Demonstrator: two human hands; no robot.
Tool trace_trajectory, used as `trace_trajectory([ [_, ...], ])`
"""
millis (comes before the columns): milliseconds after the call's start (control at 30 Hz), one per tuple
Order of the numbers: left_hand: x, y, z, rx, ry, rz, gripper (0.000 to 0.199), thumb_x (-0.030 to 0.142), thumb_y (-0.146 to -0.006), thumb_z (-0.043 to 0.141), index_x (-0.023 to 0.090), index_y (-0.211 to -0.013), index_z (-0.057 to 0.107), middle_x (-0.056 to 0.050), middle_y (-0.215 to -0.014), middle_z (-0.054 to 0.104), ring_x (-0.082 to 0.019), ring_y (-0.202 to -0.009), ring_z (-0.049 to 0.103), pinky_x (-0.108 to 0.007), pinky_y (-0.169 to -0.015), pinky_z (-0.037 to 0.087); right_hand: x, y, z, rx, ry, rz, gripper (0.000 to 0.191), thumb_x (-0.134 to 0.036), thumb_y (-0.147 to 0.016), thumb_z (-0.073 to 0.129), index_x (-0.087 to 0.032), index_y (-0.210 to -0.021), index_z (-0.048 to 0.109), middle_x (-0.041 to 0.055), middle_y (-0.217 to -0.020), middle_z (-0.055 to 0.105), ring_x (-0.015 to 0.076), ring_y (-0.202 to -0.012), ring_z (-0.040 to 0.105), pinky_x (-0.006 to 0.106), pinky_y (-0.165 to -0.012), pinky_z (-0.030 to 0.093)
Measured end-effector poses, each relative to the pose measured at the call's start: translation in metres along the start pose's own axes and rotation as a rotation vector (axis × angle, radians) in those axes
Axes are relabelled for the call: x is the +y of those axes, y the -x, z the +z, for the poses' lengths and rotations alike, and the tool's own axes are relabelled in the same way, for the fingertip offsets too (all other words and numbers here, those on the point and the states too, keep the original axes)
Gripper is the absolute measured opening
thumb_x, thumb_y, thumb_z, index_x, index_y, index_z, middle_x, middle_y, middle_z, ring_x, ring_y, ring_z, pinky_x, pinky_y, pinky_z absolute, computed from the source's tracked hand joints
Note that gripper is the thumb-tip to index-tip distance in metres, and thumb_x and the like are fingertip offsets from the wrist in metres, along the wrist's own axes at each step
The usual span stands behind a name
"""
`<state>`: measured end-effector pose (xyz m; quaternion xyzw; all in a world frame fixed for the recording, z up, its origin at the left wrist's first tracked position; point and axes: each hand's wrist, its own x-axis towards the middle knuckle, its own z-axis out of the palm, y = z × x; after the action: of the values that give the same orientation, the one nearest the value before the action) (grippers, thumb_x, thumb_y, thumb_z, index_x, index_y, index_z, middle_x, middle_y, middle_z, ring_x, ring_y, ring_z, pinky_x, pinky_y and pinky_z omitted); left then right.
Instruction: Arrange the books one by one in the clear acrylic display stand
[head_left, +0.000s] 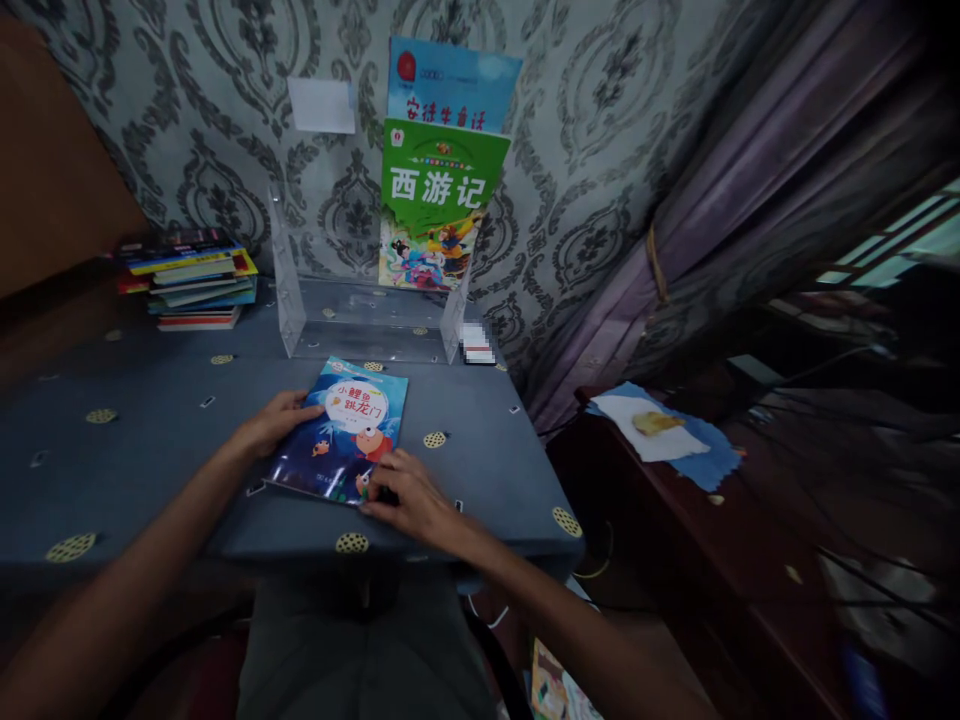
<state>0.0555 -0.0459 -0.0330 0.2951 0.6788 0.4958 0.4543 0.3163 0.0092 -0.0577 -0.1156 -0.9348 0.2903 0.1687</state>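
Note:
A blue picture book (330, 455) with Chinese characters and a red fish on its cover lies at a slight slant near the table's front edge. My left hand (279, 424) grips its left edge, the thumb resting on the cover. At the lower right corner, my right hand (414, 500) has its fingers curled around the book's edge. Behind the book stands a clear acrylic rack (360, 320). On the rack's right side a green book (439, 200) leans upright, partly covering a light-blue book (454, 85) behind it.
A stack of books (199, 285) sits at the table's back left. The tablecloth (165, 430) has a pineapple pattern. Right of the table, a dark red surface (675, 520) holds a blue cloth (716, 465) and a white sheet. A purple curtain (675, 200) hangs behind.

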Motion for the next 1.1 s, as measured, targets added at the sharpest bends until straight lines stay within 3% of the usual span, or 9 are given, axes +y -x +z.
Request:
trace_trajectory([
  [67, 0.002, 0.01, 0.004, -0.058, 0.117, -0.047, 0.045, 0.029, -0.061, 0.085, 0.014, -0.1, 0.068, -0.009, -0.083, 0.076, -0.023, -0.067, 0.072, -0.033, -0.062, 0.061, 0.003, 0.0, -0.001, 0.004, -0.084, -0.005, 0.015, -0.026, -0.082, 0.079, -0.019, -0.082, 0.066, 0.0018, -0.092, 0.065, 0.0183, -0.095, 0.058, 0.03, -0.084, 0.045],
  [167, 0.002, 0.023, 0.006, -0.013, 0.224, -0.055, 0.04, 0.019, -0.062, 0.084, 0.015, -0.098, 0.068, -0.005, -0.079, 0.076, -0.02, -0.062, 0.071, -0.031, -0.06, 0.061, 0.011, 0.002, 0.001, 0.113, -0.278, 0.054, 0.011, -0.028, -0.09, 0.069, -0.019, -0.084, 0.068, 0.001, -0.085, 0.065, 0.0168, -0.088, 0.06, 0.03, -0.083, 0.047],
  [333, 0.0, 0.032, 0.005, 0.069, 0.328, 0.049, 0.035, 0.012, -0.066, 0.079, 0.015, -0.099, 0.066, -0.001, -0.078, 0.075, -0.014, -0.057, 0.068, -0.024, -0.057, 0.059, 0.024, 0.004, 0.01, 0.458, -0.616, 0.429, 0.035, -0.037, -0.09, 0.062, -0.019, -0.119, 0.059, 0.0086, -0.111, 0.063, 0.0178, -0.092, 0.061, 0.031, -0.076, 0.053],
  [433, 0.004, 0.039, 0.01, 0.073, 0.371, 0.138, 0.032, 0.013, -0.068, 0.077, 0.016, -0.098, 0.065, -0.001, -0.081, 0.075, -0.013, -0.058, 0.068, -0.023, -0.058, 0.059, 0.019, 0.003, 0.009, 0.385, -0.827, 0.493, 0.055, -0.043, -0.084, 0.069, -0.02, -0.131, 0.051, 0.0073, -0.106, 0.065, 0.0167, -0.085, 0.063, 0.028, -0.067, 0.054],
  [567, 0.011, 0.049, 0.015, 0.079, 0.401, 0.274, 0.035, 0.015, -0.069, 0.08, 0.017, -0.1, 0.065, 0.0, -0.09, 0.075, -0.012, -0.068, 0.07, -0.021, -0.067, 0.06, 0.004, 0.003, -0.002, 0.079, -0.98, 0.391, 0.05, -0.053, -0.078, 0.073, -0.018, -0.111, 0.06, 0.0016, -0.083, 0.067, 0.0142, -0.066, 0.063, 0.021, -0.049, 0.041],
  [667, 0.009, 0.053, 0.014, 0.063, 0.425, 0.323, 0.042, 0.021, -0.067, 0.084, 0.019, -0.105, 0.065, -0.001, -0.099, 0.076, -0.014, -0.082, 0.072, -0.02, -0.075, 0.06, -0.003, 0.008, -0.01, 0.096, -0.851, 0.293, 0.04, -0.051, -0.077, 0.074, -0.019, -0.095, 0.059, -0.0018, -0.075, 0.065, 0.012, -0.062, 0.059, 0.02, -0.05, 0.036],
  [800, 0.0, 0.048, 0.008, 0.065, 0.457, 0.291, 0.045, 0.039, -0.069, 0.085, 0.02, -0.106, 0.067, -0.006, -0.099, 0.078, -0.025, -0.095, 0.073, -0.031, -0.081, 0.062, -0.007, 0.019, -0.014, 0.244, -0.366, 0.148, 0.023, -0.034, -0.089, 0.064, -0.02, -0.075, 0.053, -0.005, -0.063, 0.054, 0.0107, -0.059, 0.05, 0.022, -0.055, 0.035],
  [967, -0.003, 0.04, 0.011, 0.104, 0.548, 0.319, 0.057, 0.064, -0.069, 0.078, 0.021, -0.104, 0.068, -0.008, -0.101, 0.078, -0.032, -0.12, 0.064, -0.04, -0.095, 0.059, -0.008, 0.029, -0.012, 0.284, -0.078, -0.03, 0.016, -0.024, -0.096, 0.053, -0.022, -0.08, 0.053, -0.0016, -0.072, 0.061, 0.0134, -0.064, 0.057, 0.023, -0.06, 0.041],
  [1100, -0.003, 0.038, 0.016, 0.104, 0.549, 0.355, 0.061, 0.071, -0.067, 0.075, 0.023, -0.104, 0.065, -0.005, -0.105, 0.077, -0.031, -0.13, 0.057, -0.042, -0.099, 0.057, -0.004, 0.029, -0.013, 0.299, 0.014, -0.13, 0.018, -0.024, -0.1, 0.049, -0.023, -0.082, 0.054, -0.0008, -0.072, 0.062, 0.0144, -0.065, 0.059, 0.023, -0.062, 0.044],
])
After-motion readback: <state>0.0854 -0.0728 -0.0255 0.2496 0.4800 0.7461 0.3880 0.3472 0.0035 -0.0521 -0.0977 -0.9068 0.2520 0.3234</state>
